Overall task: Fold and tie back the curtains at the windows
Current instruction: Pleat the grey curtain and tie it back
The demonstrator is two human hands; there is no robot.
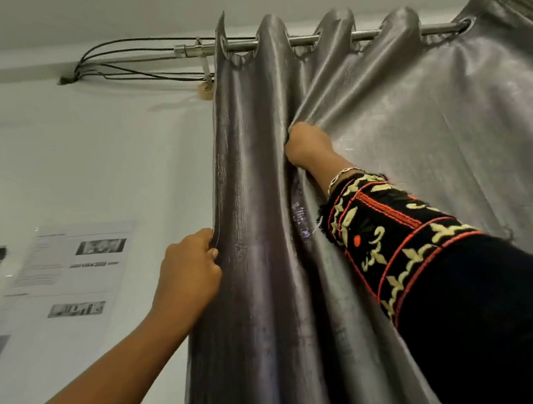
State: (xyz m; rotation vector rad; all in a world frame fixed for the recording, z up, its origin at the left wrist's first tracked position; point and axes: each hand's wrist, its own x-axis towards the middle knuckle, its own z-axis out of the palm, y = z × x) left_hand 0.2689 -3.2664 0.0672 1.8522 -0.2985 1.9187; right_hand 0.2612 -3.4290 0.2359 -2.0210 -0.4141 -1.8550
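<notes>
L hand (190, 269) is closed tight on the curtain (416, 140), right at its left edge. The fingers curl round the edge & the thumb side faces the wall (88, 148). The arm is bare & comes up from the bottom left corner.

R hand (307, 146) is higher up. It grabs a fold of the same curtain, fist closed, w/ the fingertips tucked into the cloth so you can't see them. The cloth pulls into lines that run out from that fist. There's a thin chain bracelet (341, 176) on the wrist, then a black sleeve (410, 236) w/ red & pale yellow stitching.

The curtain is shiny grey. Between the 2 hands it hangs in deep up-and-down folds. To the right of the R hand it's stretched flatter. At the top it hangs by round rings on a metal rod (275, 43), bunched in humps along it, close under the ceiling.

The rod sticks out a bit past the curtain on the left, held by a small bracket (204, 60). Black wires (131, 56) loop from there to a spot on the wall.

Lower left on the wall is a printed paper (70, 288) w/ small pics & text, too blurry to read.
</notes>
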